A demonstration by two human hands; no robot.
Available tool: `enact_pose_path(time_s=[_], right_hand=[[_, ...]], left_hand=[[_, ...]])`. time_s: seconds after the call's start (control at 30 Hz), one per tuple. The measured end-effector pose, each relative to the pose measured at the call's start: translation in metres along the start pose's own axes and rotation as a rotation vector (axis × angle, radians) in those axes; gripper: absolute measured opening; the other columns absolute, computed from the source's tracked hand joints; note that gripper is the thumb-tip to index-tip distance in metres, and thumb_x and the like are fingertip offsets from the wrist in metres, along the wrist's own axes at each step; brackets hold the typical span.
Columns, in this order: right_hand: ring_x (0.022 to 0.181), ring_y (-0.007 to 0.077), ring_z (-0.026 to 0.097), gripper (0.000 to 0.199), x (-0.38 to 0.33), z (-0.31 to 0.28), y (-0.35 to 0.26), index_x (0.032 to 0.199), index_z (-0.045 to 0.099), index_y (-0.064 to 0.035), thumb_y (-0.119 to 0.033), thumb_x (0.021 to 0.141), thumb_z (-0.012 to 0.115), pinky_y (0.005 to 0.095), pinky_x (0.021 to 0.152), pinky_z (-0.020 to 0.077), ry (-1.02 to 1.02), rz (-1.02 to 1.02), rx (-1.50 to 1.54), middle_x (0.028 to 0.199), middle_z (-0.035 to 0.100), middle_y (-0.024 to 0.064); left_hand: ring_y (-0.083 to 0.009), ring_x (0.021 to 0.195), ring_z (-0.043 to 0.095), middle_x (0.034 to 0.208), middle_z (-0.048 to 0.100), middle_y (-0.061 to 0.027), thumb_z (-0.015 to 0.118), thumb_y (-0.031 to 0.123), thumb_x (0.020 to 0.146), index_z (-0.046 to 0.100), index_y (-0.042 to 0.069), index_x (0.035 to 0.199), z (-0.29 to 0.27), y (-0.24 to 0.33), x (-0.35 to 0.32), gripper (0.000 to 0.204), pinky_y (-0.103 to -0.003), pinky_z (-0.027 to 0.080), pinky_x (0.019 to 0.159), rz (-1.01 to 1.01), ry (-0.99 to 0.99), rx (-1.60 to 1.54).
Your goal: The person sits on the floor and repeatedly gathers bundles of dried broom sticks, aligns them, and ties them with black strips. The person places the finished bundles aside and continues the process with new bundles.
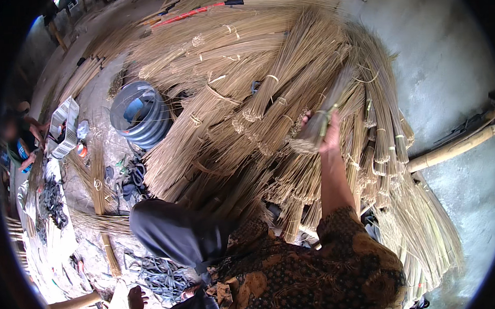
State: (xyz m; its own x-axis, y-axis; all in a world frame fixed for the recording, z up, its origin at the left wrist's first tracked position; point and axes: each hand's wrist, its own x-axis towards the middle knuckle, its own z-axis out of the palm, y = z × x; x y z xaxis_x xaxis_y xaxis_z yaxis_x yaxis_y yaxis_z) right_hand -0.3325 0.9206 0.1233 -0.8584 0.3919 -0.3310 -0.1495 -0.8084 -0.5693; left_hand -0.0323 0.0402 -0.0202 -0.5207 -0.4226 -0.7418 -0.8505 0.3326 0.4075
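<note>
My right hand (330, 132) is closed around the butt end of a tied bundle of thin broom sticks (333, 102). A pale band wraps it near my fingers, and its tips point away and slightly right, blurred. Beneath it spreads a big heap of similar tied stick bundles (229, 116), their cut ends toward me. Down at the lower left, my left hand (137, 300) hangs with its fingers slightly apart, nothing in them. Beside that hand lie a tangle of dark rubber-like strips (167, 277) and a light wooden pole (74, 303).
A blue-grey ribbed bucket (141, 117) stands left of the heap. Farther left are a white plastic crate (64, 126) and another person (23, 136). A red pole (189, 14) lies across the far sticks. At right, a bamboo pole (454, 150) juts along the grey wall (442, 63).
</note>
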Motion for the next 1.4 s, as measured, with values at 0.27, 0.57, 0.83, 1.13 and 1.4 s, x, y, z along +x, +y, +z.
enact_pose_path(time_s=[0.27, 0.57, 0.83, 1.13, 1.4], right_hand=[[0.075, 0.0242, 0.066, 0.036, -0.045, 0.092, 0.1, 0.122, 0.056, -0.0043, -0.015, 0.09, 0.07, 0.0427, 0.074, 0.0643, -0.153, -0.136, -0.251, 0.091, 0.063, 0.0111], [0.077, 0.0197, 0.067, 0.045, -0.189, 0.183, 0.282, 0.123, 0.054, -0.0027, -0.013, 0.085, 0.076, 0.0345, 0.066, 0.0589, -1.236, -0.052, -0.428, 0.095, 0.062, 0.0075], [0.088, 0.0411, 0.068, 0.052, -0.294, 0.166, 0.345, 0.122, 0.05, 0.0023, -0.018, 0.082, 0.077, 0.0478, 0.076, 0.0548, -1.446, -0.252, -0.917, 0.096, 0.064, 0.0235], [0.079, 0.0416, 0.07, 0.049, -0.331, 0.229, 0.356, 0.118, 0.05, -0.0019, -0.012, 0.078, 0.074, 0.0481, 0.069, 0.0565, -1.4, -0.135, -0.774, 0.088, 0.067, 0.0233], [0.093, 0.0352, 0.066, 0.05, -0.292, 0.285, 0.353, 0.122, 0.048, 0.0037, -0.009, 0.082, 0.074, 0.045, 0.082, 0.0518, -1.037, -0.213, -0.397, 0.098, 0.063, 0.0217]], left_hand=[[-0.0156, 0.069, 0.067, 0.098, 0.068, -0.0075, 0.054, 0.05, 0.106, 0.058, 0.005, 0.133, 0.021, 0.085, -0.06, 0.052, -0.028, 0.051, 0.057, 0.353, 0.135, -0.24], [-0.0259, 0.117, 0.062, 0.135, 0.061, -0.0137, 0.06, 0.069, 0.095, 0.047, 0.006, 0.152, 0.058, 0.332, -0.206, 0.087, -0.04, 0.05, 0.101, 1.083, 0.027, -0.514], [-0.0165, 0.098, 0.06, 0.115, 0.066, -0.0085, 0.062, 0.035, 0.105, 0.058, 0.0, 0.142, -0.015, 0.355, -0.237, 0.051, -0.032, 0.047, 0.091, 1.0, 0.367, -1.0], [-0.009, 0.061, 0.043, 0.072, 0.046, 0.001, 0.07, 0.029, 0.102, 0.058, 0.008, 0.088, 0.001, 0.343, -0.247, 0.027, -0.026, 0.039, 0.059, 1.103, 0.313, -0.931], [-0.0328, 0.152, 0.034, 0.164, 0.034, -0.0222, 0.075, 0.064, 0.085, 0.025, -0.003, 0.161, 0.019, 0.325, -0.248, 0.113, -0.048, 0.022, 0.126, 1.289, 0.247, -0.116]])
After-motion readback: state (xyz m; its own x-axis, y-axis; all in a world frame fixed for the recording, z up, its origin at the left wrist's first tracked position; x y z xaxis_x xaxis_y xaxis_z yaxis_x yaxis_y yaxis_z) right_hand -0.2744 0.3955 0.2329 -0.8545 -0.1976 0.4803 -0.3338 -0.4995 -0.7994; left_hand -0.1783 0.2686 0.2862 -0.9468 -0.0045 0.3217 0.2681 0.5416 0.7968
